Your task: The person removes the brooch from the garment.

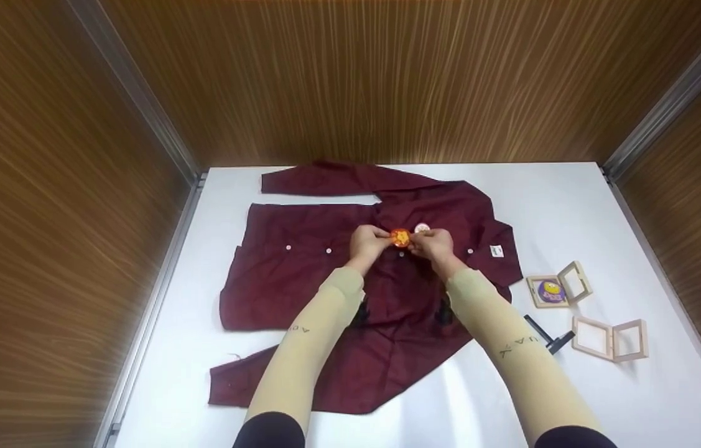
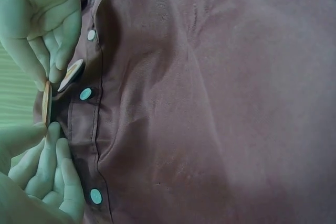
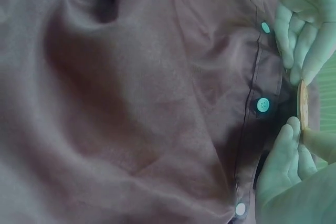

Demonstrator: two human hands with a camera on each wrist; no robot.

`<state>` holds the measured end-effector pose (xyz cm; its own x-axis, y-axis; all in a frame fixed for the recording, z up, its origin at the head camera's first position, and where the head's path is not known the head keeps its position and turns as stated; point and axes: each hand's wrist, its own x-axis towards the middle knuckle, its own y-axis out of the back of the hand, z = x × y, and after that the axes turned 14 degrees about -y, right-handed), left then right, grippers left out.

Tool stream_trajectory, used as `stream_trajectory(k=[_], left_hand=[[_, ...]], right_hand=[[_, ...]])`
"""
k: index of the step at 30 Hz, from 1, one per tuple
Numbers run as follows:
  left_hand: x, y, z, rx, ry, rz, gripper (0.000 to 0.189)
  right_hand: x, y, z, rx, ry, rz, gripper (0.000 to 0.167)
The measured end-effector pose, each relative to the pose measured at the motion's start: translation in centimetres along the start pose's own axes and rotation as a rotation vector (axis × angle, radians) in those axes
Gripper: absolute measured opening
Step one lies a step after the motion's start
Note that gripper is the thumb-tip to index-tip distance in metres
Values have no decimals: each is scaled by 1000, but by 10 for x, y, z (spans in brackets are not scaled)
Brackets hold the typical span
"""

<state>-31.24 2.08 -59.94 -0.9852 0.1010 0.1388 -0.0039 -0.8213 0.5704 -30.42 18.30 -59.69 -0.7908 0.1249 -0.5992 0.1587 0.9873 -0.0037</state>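
Note:
An orange round badge (image 1: 400,238) is held above a dark red button-up shirt (image 1: 300,283) spread on the table. My left hand (image 1: 367,244) pinches its left edge between thumb and fingers. On the opposite edge, my right hand (image 1: 436,244) does the same. Both wrist views show the orange badge (image 2: 46,102) edge-on, with thumb and fingertips of each hand (image 3: 294,169) meeting its rim. A white round badge (image 1: 422,228) sits on the shirt beside my right hand, partly hidden by it. Pale buttons (image 2: 85,94) run along the placket below the hands.
Right of the shirt, an opened wooden frame (image 1: 533,292) carries a purple round badge (image 1: 551,290). Nearer to me lie a second opened wooden frame (image 1: 611,340) and a black T-shaped object (image 1: 550,339). Wood-grain panels (image 1: 350,81) enclose the white table (image 1: 157,348) behind and at both sides.

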Motion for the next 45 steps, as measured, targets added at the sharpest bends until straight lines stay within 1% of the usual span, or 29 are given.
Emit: stream_trajectory(k=[4,7,9,11,14,16,18,23,26,28,30,34,37,40,42,43,45], left_hand=[[-3,2,2,-7,-36,7,10],[-5,2,3,-13,-52,8,10],[-5,2,2,-13,-54,9,10],[-6,2,2,-19,-50,8,10],[-6,1,1,-49,-41,10,13],[-6,1,0,-73,-47,13,16],[-6,1,0,-85,-65,16,18],[-7,1,-1,-79,-117,4,22],[-9,1,0,-41,-156,-12,24],[-10,2,1,17,-194,-24,25],[-10,2,2,104,-241,-37,25],[-12,3,4,309,-350,-63,23],[-12,3,5,413,-418,-71,21],[-12,3,5,446,-461,-65,17],[-11,3,5,450,-477,-57,15],[-11,3,5,448,-483,-53,14],[-10,3,4,437,-483,-45,13]], right_hand=[[-1,0,-2,-7,-20,-5,4],[-1,1,-3,-1,-41,-19,11],[-1,1,-3,5,-55,-29,17],[-2,2,-4,10,-67,-37,18],[-3,2,-5,24,-82,-43,15],[-3,2,-6,28,-94,-46,12],[-3,3,-8,32,-110,-47,11],[-3,5,-12,37,-166,-51,14],[-3,5,-14,53,-211,-64,14],[-4,5,-15,69,-242,-74,11],[-4,5,-17,79,-268,-81,7],[-4,5,-18,104,-307,-78,5],[-5,4,-18,132,-329,-70,7],[-7,4,-18,153,-330,-54,5],[-8,4,-18,146,-306,-52,4],[-8,5,-17,136,-283,-51,5],[-10,5,-14,100,-212,-50,5]])
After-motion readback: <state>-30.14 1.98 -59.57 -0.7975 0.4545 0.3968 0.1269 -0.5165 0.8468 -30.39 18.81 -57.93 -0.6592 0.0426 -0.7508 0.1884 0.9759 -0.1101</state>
